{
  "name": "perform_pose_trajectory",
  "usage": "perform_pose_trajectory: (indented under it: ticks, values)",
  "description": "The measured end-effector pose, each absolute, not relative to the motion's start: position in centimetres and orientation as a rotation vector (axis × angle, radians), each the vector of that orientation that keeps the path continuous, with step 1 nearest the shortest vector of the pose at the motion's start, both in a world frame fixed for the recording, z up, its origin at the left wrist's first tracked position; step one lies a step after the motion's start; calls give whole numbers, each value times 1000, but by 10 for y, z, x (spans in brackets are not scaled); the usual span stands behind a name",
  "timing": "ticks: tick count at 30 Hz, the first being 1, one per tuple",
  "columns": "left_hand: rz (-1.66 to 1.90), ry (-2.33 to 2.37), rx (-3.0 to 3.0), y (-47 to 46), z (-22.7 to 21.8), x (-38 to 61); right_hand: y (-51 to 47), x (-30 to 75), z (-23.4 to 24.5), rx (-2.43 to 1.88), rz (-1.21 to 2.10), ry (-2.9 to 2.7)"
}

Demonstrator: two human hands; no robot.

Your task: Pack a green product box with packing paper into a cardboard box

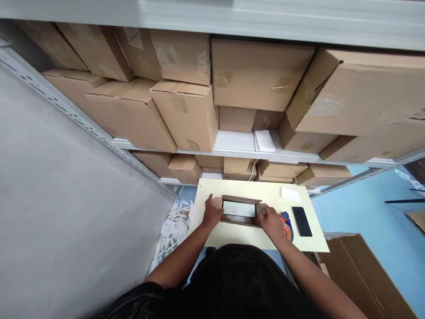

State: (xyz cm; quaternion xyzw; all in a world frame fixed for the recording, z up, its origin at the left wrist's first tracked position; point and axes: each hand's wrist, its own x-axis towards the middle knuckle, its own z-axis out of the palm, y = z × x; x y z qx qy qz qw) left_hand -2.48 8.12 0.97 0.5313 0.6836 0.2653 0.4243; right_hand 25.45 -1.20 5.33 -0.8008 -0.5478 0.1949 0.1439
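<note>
Cardboard box (240, 210) sits open on the table (232, 237), left hand (212, 212) and right hand (270, 220) gripping its ends, steadying it.

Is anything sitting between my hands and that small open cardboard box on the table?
Nothing visible does. The left hand is already on the left end of the small cardboard box and the right hand on its right end. The black phone and the tape roll lie off to the right on the table.
</note>
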Motion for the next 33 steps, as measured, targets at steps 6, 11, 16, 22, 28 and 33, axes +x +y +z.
perform_pose_trajectory:
  ticks: [6,11,16,22,28,33]
  values:
    - [774,1591,772,57,-4,-24,-58,259,29,-2261,1090,-676]
    - [726,1454,562,38,-2,-19,-55,257,12,-1886,1485,-237]
    - [639,1404,540,20,0,-7,-32,282,-11,-1791,1695,-390]
    - [809,1579,442,-37,5,26,8,325,-31,-1853,1710,-804]
    - [1018,1720,335,-110,30,27,27,305,-26,-1704,1848,-1215]
    - [1295,1750,288,-192,57,-6,2,237,-1,-1515,1917,-1445]
